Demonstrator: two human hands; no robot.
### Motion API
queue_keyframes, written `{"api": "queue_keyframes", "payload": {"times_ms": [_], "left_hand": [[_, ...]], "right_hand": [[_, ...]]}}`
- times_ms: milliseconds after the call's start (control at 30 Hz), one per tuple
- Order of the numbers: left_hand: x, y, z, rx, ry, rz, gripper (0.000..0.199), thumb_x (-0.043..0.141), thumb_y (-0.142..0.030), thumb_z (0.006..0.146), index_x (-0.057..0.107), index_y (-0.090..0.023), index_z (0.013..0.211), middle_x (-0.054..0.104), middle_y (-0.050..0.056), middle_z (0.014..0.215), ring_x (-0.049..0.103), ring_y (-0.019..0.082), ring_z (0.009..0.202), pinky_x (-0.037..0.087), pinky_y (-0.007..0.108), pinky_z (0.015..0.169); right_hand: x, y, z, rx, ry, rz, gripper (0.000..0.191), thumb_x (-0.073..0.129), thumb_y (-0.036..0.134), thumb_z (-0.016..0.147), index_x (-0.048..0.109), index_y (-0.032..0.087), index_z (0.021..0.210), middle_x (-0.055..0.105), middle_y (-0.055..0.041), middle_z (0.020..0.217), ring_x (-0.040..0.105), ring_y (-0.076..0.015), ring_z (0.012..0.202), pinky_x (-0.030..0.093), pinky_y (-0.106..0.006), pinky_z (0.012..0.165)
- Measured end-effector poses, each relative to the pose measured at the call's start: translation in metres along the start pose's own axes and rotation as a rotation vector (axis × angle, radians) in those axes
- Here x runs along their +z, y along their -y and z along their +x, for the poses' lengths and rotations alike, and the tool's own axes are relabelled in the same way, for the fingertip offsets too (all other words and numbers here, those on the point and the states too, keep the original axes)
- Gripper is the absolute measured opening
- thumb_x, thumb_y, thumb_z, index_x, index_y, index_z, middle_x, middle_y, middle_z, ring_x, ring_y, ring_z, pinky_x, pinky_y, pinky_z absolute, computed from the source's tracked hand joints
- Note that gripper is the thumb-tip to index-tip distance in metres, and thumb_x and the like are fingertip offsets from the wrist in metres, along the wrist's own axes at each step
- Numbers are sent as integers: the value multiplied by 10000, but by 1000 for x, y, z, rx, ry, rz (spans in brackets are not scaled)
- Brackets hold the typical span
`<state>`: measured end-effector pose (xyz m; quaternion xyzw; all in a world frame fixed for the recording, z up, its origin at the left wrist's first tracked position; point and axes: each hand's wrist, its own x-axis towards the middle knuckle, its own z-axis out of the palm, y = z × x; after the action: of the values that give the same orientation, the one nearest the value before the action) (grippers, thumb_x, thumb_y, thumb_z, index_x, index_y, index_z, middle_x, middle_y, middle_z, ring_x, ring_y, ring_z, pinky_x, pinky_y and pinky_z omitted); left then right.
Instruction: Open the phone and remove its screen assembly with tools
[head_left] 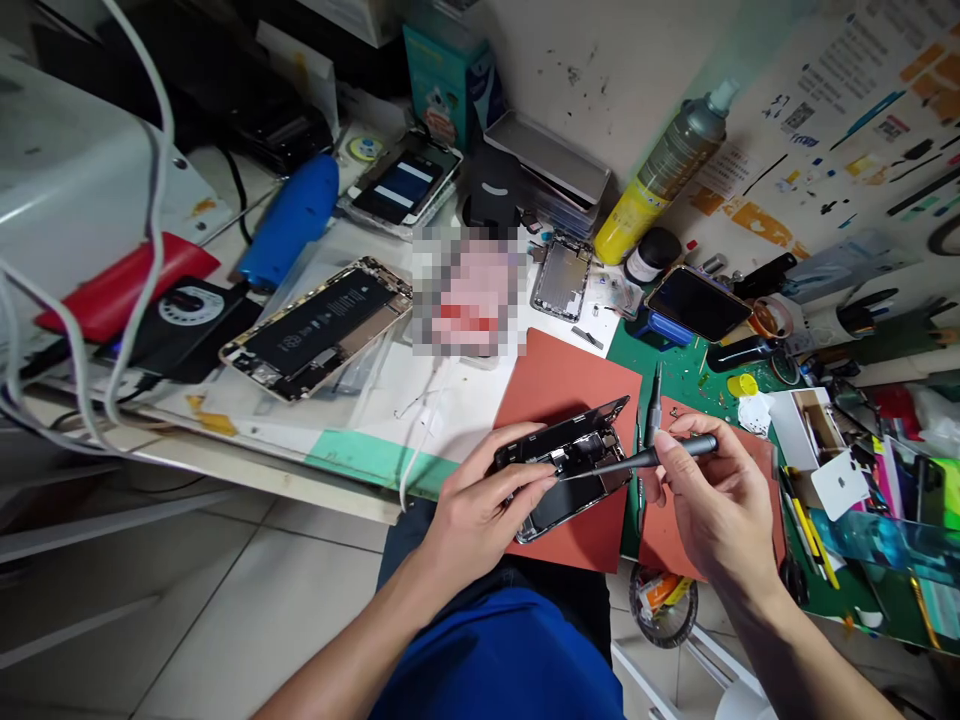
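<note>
1. Apple logo, dark on white: it is printed on a small white card (840,485) at the right side of the counter (360,497).
2. A second Apple logo shows on the black battery (315,328) inside a gold-edged open phone (251,362) at the left; the finer print there is too small to read.
3. The yellow-and-grey spray can (660,175) carries printed lettering, and the teal box (442,85) has a picture on its front; neither text is legible.
4. On the wall (622,50), printed lines, QR codes and some handwriting show, too small to read with certainty.
5. A pixelated patch hides most of a pink item (480,285), including any marking on it.
6. The opened phone (574,495) is over the red mat (581,370), near the counter's front edge; whether it rests on the mat, I cannot tell. It is black, its screen side tipped up along the far edge, with dark innards and small bright metal parts exposed.
7. The left hand (480,495) grasps the phone's left end, fingers curled around it, the tips reaching inside.
8. The right hand (712,490) grips a slim dark tool (626,463), its thin point by the left fingertips. Just beside the right fingers is a grey screwdriver (656,412), tip pointing away; whether they hold it too, I cannot tell.
</note>
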<state>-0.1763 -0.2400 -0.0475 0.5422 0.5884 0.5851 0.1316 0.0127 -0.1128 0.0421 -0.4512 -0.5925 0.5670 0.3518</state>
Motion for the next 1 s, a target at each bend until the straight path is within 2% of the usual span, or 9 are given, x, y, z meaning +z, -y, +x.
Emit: {"api": "queue_keyframes", "payload": {"times_ms": [233,400,500,600,667,767,1000], "left_hand": [[-3,-2,0,5,25,-11,267,726,-49,944,757,-220,1148,684,109,1359,721,203,1186,631,339,979],[-4,-1,0,2,41,-28,263,712,-35,950,764,-215,1134,672,107,1368,709,193,1209,616,324,998],[-3,0,0,6,25,-38,265,714,-34,948,770,-216,1133,661,98,1382,706,185,1213,609,314,1004],[-3,-1,1,-1,6,-43,280,707,-18,944,770,-217,1132,667,88,1376,709,175,1201,604,297,992],[-3,-1,2,-6,3,-43,284,702,-7,942,770,-212,1125,672,89,1368,712,173,1194,600,284,978],[-4,-1,2,-15,-7,-36,274,699,-5,941,770,-204,1115,676,94,1363,717,171,1182,597,275,971],[-4,-1,0,-18,-3,-23,272,693,3,940,769,-195,1110,680,90,1355,716,159,1175,588,264,990]], "right_hand": [[11,-2,1,35,2,-4,210,830,327,944,652,229,994,628,55,700,641,-118,522,560,-246,522],[10,-1,-2,-25,7,-74,187,793,328,971,631,242,1001,631,57,681,641,-127,515,569,-256,523],[5,0,-5,-192,-38,-271,173,770,289,980,622,245,1059,669,41,722,681,-146,555,575,-255,524],[2,2,-4,-539,-78,-629,208,764,192,954,612,235,1090,710,21,806,711,-137,600,587,-230,554],[4,2,-1,-710,-39,-790,228,742,135,953,594,228,1099,710,25,811,703,-115,583,575,-199,543],[9,0,3,-769,28,-849,241,697,88,971,563,218,1124,703,31,793,701,-103,564,560,-174,525],[12,-2,6,-742,29,-859,215,678,84,983,558,210,1108,703,33,767,677,-98,537,553,-182,522]]}}
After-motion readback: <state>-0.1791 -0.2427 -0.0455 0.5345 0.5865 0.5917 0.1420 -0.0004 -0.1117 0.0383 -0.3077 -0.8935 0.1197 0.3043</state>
